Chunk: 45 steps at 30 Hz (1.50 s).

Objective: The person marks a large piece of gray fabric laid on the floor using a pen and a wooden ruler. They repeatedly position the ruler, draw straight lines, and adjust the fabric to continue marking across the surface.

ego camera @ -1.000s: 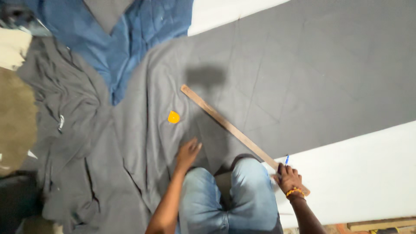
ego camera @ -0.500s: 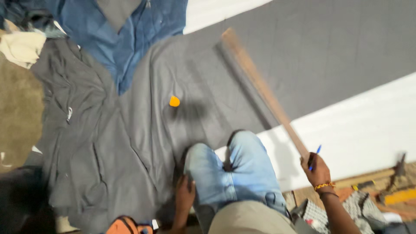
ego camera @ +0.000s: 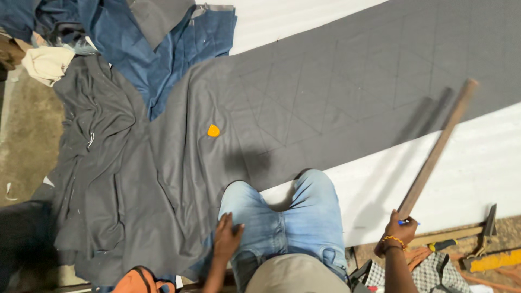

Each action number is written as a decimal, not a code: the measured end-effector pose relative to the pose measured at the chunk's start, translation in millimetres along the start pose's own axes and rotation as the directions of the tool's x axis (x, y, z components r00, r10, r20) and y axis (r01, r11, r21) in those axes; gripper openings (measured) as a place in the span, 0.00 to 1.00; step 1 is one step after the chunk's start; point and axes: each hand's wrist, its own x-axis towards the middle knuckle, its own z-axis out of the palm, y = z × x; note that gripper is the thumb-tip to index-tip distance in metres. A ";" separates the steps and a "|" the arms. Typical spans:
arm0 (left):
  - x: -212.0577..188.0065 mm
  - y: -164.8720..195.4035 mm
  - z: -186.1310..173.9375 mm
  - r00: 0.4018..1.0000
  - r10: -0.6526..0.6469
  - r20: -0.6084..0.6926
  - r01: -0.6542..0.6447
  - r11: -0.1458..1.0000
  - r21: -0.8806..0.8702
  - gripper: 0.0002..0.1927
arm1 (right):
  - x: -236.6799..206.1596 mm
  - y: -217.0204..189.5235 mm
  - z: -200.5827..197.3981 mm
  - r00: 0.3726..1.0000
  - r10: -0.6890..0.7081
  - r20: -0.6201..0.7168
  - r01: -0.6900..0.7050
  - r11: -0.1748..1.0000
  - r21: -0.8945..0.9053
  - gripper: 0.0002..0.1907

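Your right hand [ego camera: 400,230] grips the long wooden straightedge [ego camera: 437,149] plus a blue pen [ego camera: 404,222] at one end, left hand [ego camera: 227,239] flat and empty on your knee [ego camera: 241,201]: far tip could swing and smear the chalk lines on the grey fabric [ego camera: 336,103].

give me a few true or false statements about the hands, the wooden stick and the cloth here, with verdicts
1. The right hand grips one end of the long wooden stick. True.
2. The left hand holds the small orange piece. False: it rests on the thigh of the blue jeans, and the orange piece lies apart on the grey cloth.
3. A blue pen is in the right hand along with the stick. True.
4. The grey cloth is plain, without lines. False: faint diagonal lines cross it.
5. The hammer lies on the grey cloth. False: it lies off the cloth, near the right hand.
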 end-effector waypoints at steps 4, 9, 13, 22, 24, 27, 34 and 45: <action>2.3 6.5 -0.9 0.993 -0.107 0.051 0.108 0.994 -0.002 0.38 | 38.9 -8.9 23.5 0.976 0.199 -0.091 -0.199 0.980 0.008 0.28; 16.5 24.6 -4.3 0.971 -0.189 0.150 0.178 0.981 0.083 0.37 | 97.1 -8.0 49.9 0.911 0.400 -0.096 -0.381 0.909 0.168 0.21; 33.2 28.4 -14.0 0.924 -0.285 0.256 0.266 0.958 0.108 0.35 | 127.7 3.9 69.6 0.889 0.436 -0.142 -0.423 0.899 0.113 0.21; 33.5 48.7 -7.2 0.884 -0.365 0.291 0.326 0.929 0.176 0.37 | 151.6 13.8 92.7 0.788 0.607 -0.108 -0.615 0.761 -0.207 0.24; 29.7 50.7 -1.0 0.873 -0.384 0.302 0.340 0.921 0.188 0.37 | 153.8 11.2 87.8 0.754 0.654 -0.065 -0.644 0.715 -0.272 0.24; 22.6 51.0 5.9 0.916 -0.312 0.253 0.273 0.945 0.178 0.37 | 143.4 1.3 82.7 0.904 0.428 0.003 -0.366 0.776 -0.514 0.27; -8.5 89.5 32.8 0.949 -0.173 0.263 0.069 0.930 0.362 0.36 | 47.3 -30.6 80.5 0.895 -0.268 0.356 0.409 0.813 -0.415 0.15; -16.3 72.4 8.2 0.989 -0.044 0.139 0.024 0.990 0.137 0.28 | -18.1 3.5 40.4 0.702 -0.414 0.579 0.662 0.678 -0.319 0.17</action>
